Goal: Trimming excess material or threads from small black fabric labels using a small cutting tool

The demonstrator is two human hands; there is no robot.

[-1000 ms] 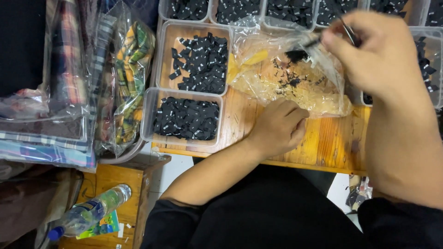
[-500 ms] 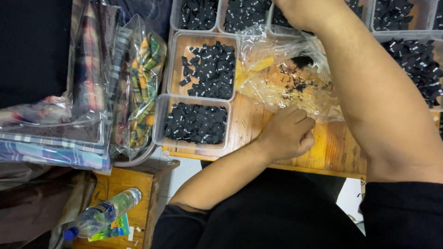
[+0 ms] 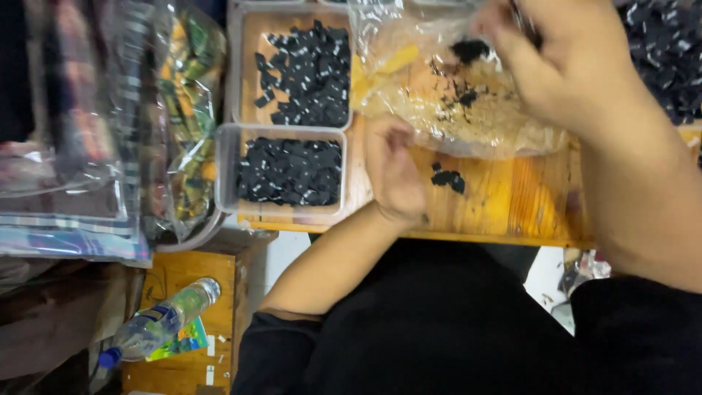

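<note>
While the left hand [image 3: 395, 172] rests loosely curled on the wooden surface [image 3: 504, 201] near its front edge, right hand [image 3: 578, 69] pinching a thin metal tool over a crinkled clear plastic bag [image 3: 453, 95], small black flat pieces [image 3: 447, 178] beside.

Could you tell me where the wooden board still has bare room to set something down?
Bare wood lies along the wooden board's near edge, right of the small black pieces, below the plastic bag. Trays crowd the left, hands the middle.

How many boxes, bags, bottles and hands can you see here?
Clear boxes of black pieces fully in view: 2
Clear bags of black bits: 1
Water bottles: 1
Hands, left hand, right hand: 2
Total: 6
</note>
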